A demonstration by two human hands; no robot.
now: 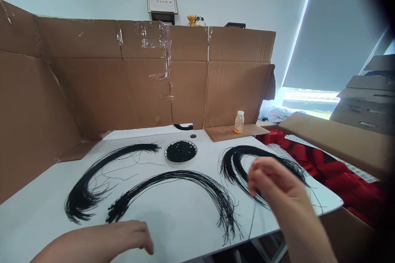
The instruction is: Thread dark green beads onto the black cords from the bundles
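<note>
- Right hand [279,185]: fingers [257,176] pinch a single black cord [253,220], lifted clear of the worktop [185,209]
- Left hand [123,238]: fingers [145,234] loosely curled, empty, near front edge
- Black cord bundles [173,176] lie in separate arcs, strands kept apart, beside a dish of black granules [180,162]

office-like workroom, makeshift: framed certificate [162,3] on wall, roller blind [330,37] on window, taped cardboard screen [101,86] behind white tabletop [160,199], stacked cartons [361,107] at right side.
</note>
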